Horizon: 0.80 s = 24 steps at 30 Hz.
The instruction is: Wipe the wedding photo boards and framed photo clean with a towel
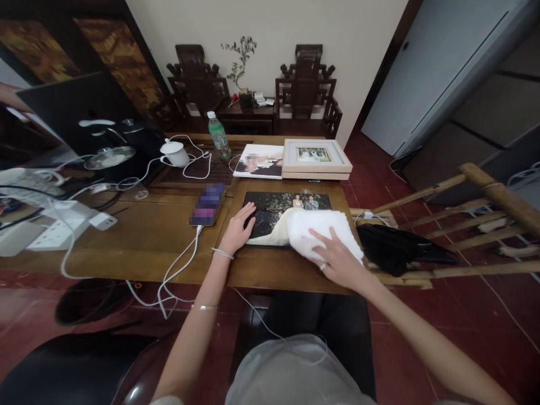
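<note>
A dark photo print (pixel 278 211) of a couple lies flat on the wooden table (pixel 147 242) in front of me. My left hand (pixel 239 228) rests flat on its left edge, fingers spread, holding nothing. My right hand (pixel 335 256) presses down on a folded white towel (pixel 323 230) that covers the print's lower right part; the fingers lie stretched over the cloth.
A phone (pixel 207 205) on a white cable lies left of the print. Behind are another photo (pixel 259 161), a framed picture (pixel 316 157), a green bottle (pixel 219 135), a white teapot (pixel 175 153) and power strips (pixel 59 228). A black bag (pixel 396 247) sits on a bamboo rack at right.
</note>
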Each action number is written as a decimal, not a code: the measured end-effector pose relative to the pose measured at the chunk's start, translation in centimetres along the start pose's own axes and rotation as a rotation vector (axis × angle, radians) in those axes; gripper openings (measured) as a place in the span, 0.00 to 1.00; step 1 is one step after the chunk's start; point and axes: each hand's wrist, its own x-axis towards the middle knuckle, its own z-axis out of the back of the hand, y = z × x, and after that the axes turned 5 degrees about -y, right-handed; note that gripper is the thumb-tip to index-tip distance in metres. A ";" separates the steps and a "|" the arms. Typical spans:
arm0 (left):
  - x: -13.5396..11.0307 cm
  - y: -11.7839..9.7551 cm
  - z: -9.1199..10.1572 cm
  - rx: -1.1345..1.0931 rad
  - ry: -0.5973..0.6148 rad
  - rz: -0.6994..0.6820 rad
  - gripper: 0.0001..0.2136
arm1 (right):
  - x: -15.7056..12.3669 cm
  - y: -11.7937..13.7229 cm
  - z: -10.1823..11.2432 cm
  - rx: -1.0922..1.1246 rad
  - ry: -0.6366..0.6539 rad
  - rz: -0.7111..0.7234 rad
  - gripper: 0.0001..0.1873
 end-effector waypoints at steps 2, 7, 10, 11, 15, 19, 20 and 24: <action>0.0 0.0 0.1 -0.001 0.004 0.004 0.18 | 2.6 -2.5 -0.2 -0.020 -0.017 -0.045 0.15; 0.0 0.1 0.1 -0.023 0.001 0.006 0.18 | 9.1 -8.4 -0.9 -0.070 -0.061 -0.165 0.19; 0.0 0.2 0.1 -0.033 -0.002 0.009 0.17 | 10.7 -9.2 -1.3 -0.113 -0.073 -0.219 0.20; 0.0 0.2 0.1 -0.033 -0.001 0.010 0.17 | 10.7 -8.8 -1.4 -0.124 -0.074 -0.229 0.20; 0.1 0.1 0.0 -0.030 -0.002 0.015 0.17 | 7.9 -5.3 -1.9 -0.092 -0.051 -0.145 0.17; 0.1 0.0 -0.1 -0.031 0.006 0.014 0.18 | 3.1 -0.2 -1.7 0.002 0.004 -0.010 0.16; 0.1 0.0 -0.1 -0.030 0.008 0.013 0.18 | 2.1 0.9 -1.6 0.019 0.014 0.007 0.15; 0.0 0.1 -0.1 -0.027 0.006 0.012 0.18 | -0.1 3.3 -0.7 0.075 0.087 0.064 0.14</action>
